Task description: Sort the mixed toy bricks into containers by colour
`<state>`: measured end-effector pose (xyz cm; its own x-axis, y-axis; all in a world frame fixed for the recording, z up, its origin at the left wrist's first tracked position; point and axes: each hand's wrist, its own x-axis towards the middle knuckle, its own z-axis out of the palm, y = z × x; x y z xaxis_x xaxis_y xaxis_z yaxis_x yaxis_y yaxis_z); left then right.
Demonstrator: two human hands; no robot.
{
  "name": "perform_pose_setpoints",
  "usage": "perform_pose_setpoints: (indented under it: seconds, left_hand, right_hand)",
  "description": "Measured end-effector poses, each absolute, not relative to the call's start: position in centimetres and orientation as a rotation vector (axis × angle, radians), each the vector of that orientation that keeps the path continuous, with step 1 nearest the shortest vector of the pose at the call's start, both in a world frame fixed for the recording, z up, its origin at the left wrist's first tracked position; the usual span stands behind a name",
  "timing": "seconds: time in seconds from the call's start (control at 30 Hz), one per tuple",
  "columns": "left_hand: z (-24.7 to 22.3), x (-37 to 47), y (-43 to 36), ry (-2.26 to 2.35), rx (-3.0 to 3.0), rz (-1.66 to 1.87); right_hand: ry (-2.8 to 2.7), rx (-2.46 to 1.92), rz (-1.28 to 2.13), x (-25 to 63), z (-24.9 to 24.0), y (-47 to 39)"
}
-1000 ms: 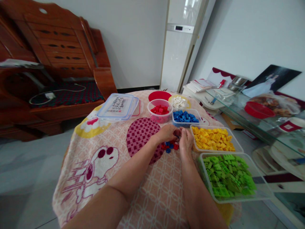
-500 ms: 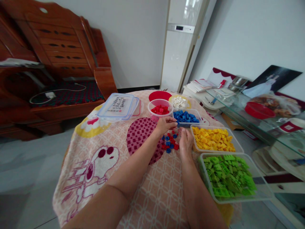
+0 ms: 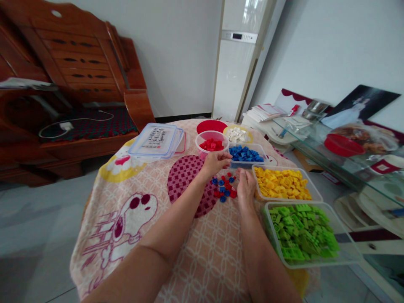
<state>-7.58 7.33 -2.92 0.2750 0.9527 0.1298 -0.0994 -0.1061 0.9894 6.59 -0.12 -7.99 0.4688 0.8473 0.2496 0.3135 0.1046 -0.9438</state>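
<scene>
My left hand (image 3: 217, 162) hangs between the clear round tub (image 3: 212, 136) of red bricks and the clear box (image 3: 265, 160) of blue bricks. Its fingers are a little apart, with no brick visible between them. Right of a small loose pile of red and blue bricks (image 3: 224, 187), my right hand (image 3: 246, 184) rests on its side, fingers curled together. Whatever it holds, if anything, is hidden. The box of yellow bricks (image 3: 282, 184) is just right of that hand.
A box of green bricks (image 3: 304, 233) stands at the front right. White bricks (image 3: 236, 134) and a red lid (image 3: 211, 126) lie at the back. Stacked clear lids (image 3: 154, 141) are on the left. A glass-topped side table (image 3: 342, 164) borders the right side.
My left hand has drawn slightly left and up. The blue brick at its fingertips no longer shows there. My right hand has barely moved.
</scene>
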Motion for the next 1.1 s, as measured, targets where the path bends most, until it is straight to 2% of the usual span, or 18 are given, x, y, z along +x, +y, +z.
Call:
perform_pose_setpoints:
  seconds: [0.2,0.47,0.63,0.77,0.87,0.97,1.1]
  left_hand:
    - [-2.2,-8.4,7.0,1.092,1.851,0.932]
    - [-1.8,-6.3,4.6,1.268,2.359,0.437]
    - [-2.0,-5.6,3.7,1.349,2.493,0.303]
    - [-2.2,-5.9,4.2,1.312,2.419,0.390]
    - [-2.5,-6.3,5.0,1.240,2.244,0.639]
    - [-3.0,-6.4,5.8,1.146,1.942,0.932]
    - [-3.6,-6.1,6.7,1.003,1.414,1.122]
  right_hand:
    - [-1.083,-1.480,0.531,6.7,-8.2,-0.2]
    - [-1.071,-1.501,0.524,6.6,-7.7,-0.2]
    - [-1.056,-1.493,0.532,6.6,-7.5,-0.2]
    - [-1.070,-1.487,0.519,6.6,-7.5,-0.1]
    - [-1.081,-1.489,0.499,6.6,-7.6,-0.1]
    - [-1.070,-1.502,0.504,6.6,-7.7,-0.1]
    - [-1.063,-1.506,0.530,6.6,-7.7,-0.2]
